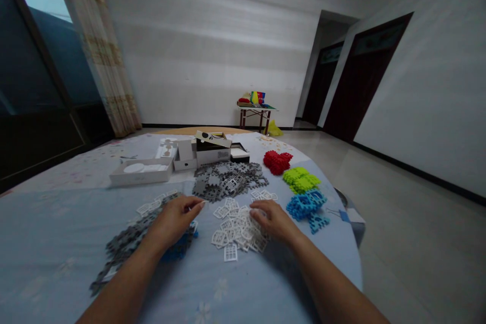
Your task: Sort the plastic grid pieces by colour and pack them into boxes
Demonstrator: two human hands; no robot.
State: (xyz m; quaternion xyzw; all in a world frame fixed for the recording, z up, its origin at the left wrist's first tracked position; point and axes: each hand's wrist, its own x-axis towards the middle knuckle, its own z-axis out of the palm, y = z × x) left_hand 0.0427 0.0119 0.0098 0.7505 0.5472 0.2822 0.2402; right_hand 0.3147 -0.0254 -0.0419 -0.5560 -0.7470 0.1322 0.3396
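My left hand is closed in a pinch above the table, with a sliver of a small white plastic piece at its fingertips. Most of that piece is hidden. Beneath this hand lies a stack of grey interlocking plastic pieces, partly covered by my forearm, with blue pieces beside it. My right hand hovers at the right side of a loose pile of white window-shaped plastic pieces. Its fingers curve with a gap to the thumb, and nothing shows between them.
Behind the white pile spreads a heap of grey pieces. Red, lime-green and blue pieces sit in heaps at the right. An open white box tray and several boxes stand farther back. The table's rounded edge runs along the right.
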